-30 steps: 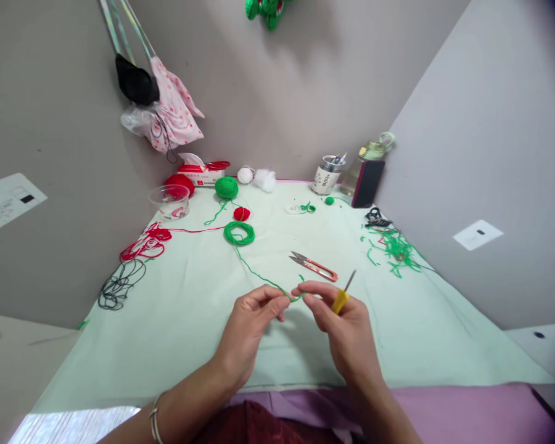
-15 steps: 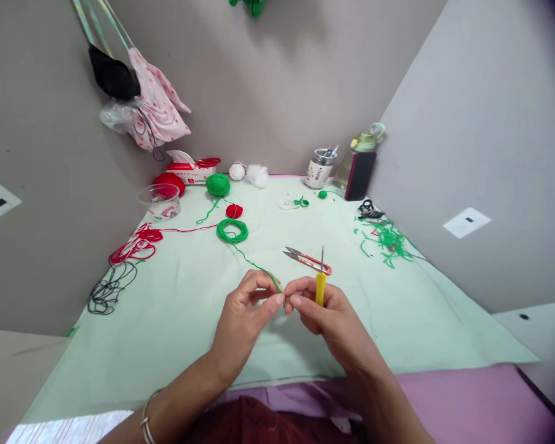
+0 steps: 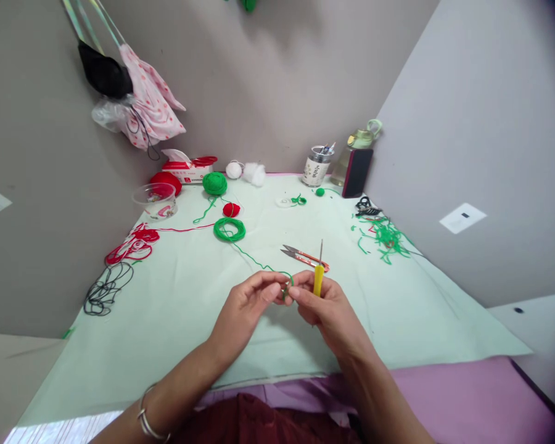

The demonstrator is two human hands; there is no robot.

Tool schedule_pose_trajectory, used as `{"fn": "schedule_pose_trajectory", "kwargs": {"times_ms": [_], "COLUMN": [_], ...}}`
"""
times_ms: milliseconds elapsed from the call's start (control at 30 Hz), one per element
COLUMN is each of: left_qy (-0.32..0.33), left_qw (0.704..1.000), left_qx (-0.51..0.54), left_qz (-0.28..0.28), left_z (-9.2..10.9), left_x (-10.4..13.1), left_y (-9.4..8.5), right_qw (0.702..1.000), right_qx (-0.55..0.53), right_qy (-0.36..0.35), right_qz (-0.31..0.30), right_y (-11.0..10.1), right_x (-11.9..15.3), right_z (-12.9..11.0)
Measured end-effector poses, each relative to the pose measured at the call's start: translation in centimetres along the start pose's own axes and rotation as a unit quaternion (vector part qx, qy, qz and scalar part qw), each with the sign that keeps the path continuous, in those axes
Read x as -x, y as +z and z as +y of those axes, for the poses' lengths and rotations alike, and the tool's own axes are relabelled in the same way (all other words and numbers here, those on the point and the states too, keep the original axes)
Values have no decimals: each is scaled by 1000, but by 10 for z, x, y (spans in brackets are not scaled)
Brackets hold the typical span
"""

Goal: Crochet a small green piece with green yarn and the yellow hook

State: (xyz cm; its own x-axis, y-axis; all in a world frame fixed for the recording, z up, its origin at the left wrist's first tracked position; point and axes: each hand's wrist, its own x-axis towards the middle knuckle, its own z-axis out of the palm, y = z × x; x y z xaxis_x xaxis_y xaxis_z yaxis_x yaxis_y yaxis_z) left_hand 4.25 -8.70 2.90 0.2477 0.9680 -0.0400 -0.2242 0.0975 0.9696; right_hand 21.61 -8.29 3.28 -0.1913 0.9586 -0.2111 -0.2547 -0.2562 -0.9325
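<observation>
My left hand (image 3: 247,305) pinches green yarn (image 3: 258,264) between thumb and forefinger, above the near middle of the table. A strand of it runs back to a green yarn coil (image 3: 230,229) lying on the cloth. Close against it, my right hand (image 3: 326,305) is closed, its thumb and fingertips at a small loop of the yarn. Held in that same hand is a yellow-handled crochet hook (image 3: 319,280), its thin metal shaft pointing up and away. Fingers partly hide the yarn between the hands. Just beyond them lie orange-handled thread snips (image 3: 305,258), blades to the left.
A red yarn ball (image 3: 231,210), a green ball (image 3: 214,184) and a plastic tub (image 3: 155,202) stand at the back left. Red yarn (image 3: 132,245) and black cord (image 3: 104,290) lie left. Green scraps (image 3: 388,237) lie right; a phone (image 3: 357,174) leans at the back.
The yarn at my fingertips now curves over in a small loop, where before it ran straight into the pinch. My left fingers have straightened somewhat. The camera view has shifted slightly.
</observation>
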Motion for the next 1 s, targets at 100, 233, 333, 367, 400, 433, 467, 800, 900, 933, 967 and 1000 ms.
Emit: {"fn": "schedule_pose_trajectory", "kwargs": {"times_ms": [100, 233, 333, 367, 400, 433, 467, 800, 900, 933, 967, 1000], "left_qy": [-16, -32, -30, -29, -28, -27, -25, -42, -51, -54, -55, -57], "left_qw": [1000, 999, 999, 999, 999, 999, 999, 998, 998, 998, 997, 997], "left_qx": [-1, 2, 6, 6, 6, 5, 4, 7, 23, 29, 35, 43], "left_qz": [4, 24, 37, 40, 42, 44, 47, 42, 35, 34, 34, 35], "left_z": [1, 1, 2, 2, 3, 3, 4, 2, 1, 0, -1, -3], "left_x": [2, 1, 0, -1, -1, -1, -1, 0, 1, 1, 1, 0], "left_y": [0, 1, 3, 4, 4, 5, 5, 5, 7, 8, 9, 10], "right_qw": [998, 987, 979, 978, 977, 976, 977, 992, 989, 988, 987, 987], "right_qx": [9, 69, 105, 112, 115, 117, 116, -2, 7, 11, 11, 8], "right_qy": [-37, -109, -136, -138, -140, -140, -139, -53, -67, -71, -73, -74], "right_qz": [46, 94, 110, 112, 114, 115, 116, 116, 135, 139, 143, 146], "right_y": [-1, 2, 7, 8, 9, 10, 10, 7, 11, 12, 14, 15], "right_x": [0, 4, 8, 9, 9, 10, 10, 2, 3, 4, 5, 5], "right_z": [5, 6, 3, 2, 2, 3, 3, 8, 10, 11, 13, 14]}}
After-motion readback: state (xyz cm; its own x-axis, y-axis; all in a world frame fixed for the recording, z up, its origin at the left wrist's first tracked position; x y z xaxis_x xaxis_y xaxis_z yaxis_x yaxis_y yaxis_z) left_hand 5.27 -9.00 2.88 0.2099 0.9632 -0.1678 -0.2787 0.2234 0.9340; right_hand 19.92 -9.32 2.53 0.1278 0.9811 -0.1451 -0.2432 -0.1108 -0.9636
